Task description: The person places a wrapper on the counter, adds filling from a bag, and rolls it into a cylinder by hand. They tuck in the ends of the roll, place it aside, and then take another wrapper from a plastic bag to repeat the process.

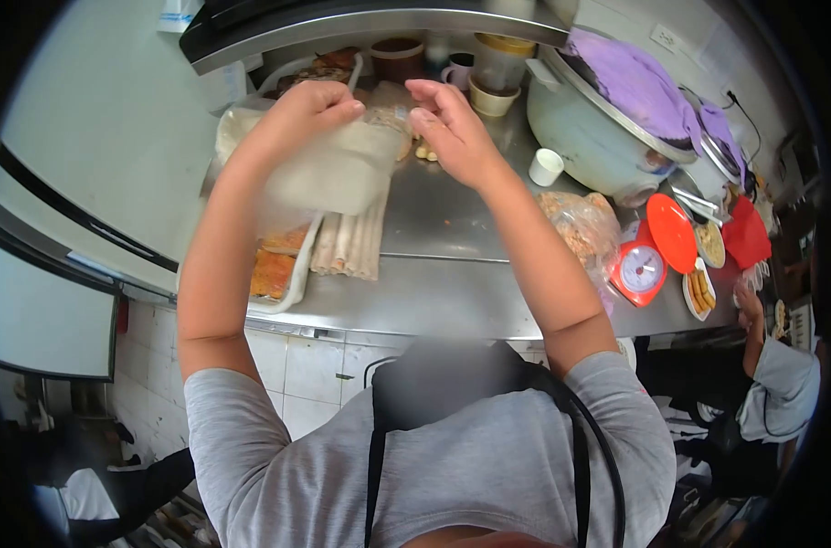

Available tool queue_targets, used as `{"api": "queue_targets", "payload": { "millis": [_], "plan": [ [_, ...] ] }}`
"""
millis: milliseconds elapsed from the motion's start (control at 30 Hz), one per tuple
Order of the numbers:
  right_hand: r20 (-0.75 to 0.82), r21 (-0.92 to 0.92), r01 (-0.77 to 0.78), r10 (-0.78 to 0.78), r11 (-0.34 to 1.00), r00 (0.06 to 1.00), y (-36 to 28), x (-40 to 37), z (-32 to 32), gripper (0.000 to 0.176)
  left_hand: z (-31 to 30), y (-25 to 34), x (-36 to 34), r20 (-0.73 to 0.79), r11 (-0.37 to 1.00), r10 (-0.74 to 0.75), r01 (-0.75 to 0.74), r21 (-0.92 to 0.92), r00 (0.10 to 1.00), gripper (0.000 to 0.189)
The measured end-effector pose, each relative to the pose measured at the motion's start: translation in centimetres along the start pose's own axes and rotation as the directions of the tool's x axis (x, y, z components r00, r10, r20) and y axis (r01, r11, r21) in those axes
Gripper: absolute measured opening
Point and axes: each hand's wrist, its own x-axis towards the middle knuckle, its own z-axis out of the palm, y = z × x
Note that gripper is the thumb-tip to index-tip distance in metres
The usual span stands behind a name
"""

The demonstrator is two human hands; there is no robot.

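My left hand [310, 108] is above a pale, translucent sheet [333, 173], partly blurred, that looks like plastic. Its fingers are curled in toward the thumb; whether they pinch the sheet's edge is hidden. My right hand [450, 128] is raised to the right of it, thumb and fingers apart, holding nothing. Several long pale rolls [349, 245] lie side by side, their upper ends under the sheet. A clear plastic bag [390, 105] sits between and behind the hands. Small pale yellowish pieces [425, 151] lie on the counter just left of my right hand.
A white tray [298, 279] of orange food stands left of the rolls on the steel counter [434, 228]. To the right are a white cup [546, 166], a bag of chopped food [580, 228], a red scale [639, 271] and a large pot [580, 114]. Another person [781, 384] works far right.
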Motion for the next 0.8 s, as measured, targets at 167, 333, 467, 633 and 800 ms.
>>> {"api": "queue_targets", "payload": {
  "millis": [167,333,467,633,800],
  "plan": [
    [0.394,-0.041,-0.15,0.154,0.988,0.906,1.0,-3.5,-4.8,0.044,3.8,4.7,1.0,0.183,0.997,0.076,-0.069,-0.047,0.98,0.021],
    [0.529,-0.006,-0.449,0.384,0.894,0.757,1.8,-8.0,-9.0,0.021,7.2,8.1,1.5,0.088,0.993,0.106,-0.101,-0.066,0.99,0.018],
    [0.358,0.228,-0.537,0.443,0.812,0.822,1.6,-11.0,-11.7,0.016,8.6,9.5,2.1,0.158,0.998,0.044,-0.038,-0.042,0.986,0.019],
    [0.148,0.287,-0.548,0.528,0.786,0.836,-1.1,-11.9,-15.2,0.016,10.7,10.3,2.6,0.082,0.983,0.168,-0.173,0.055,0.982,0.02],
    [0.154,0.072,-0.398,0.384,0.915,0.91,1.6,-13.4,-15.7,0.023,11.4,11.8,3.0,0.117,0.995,-0.003,0.014,-0.096,0.993,0.017]
  ]
}}
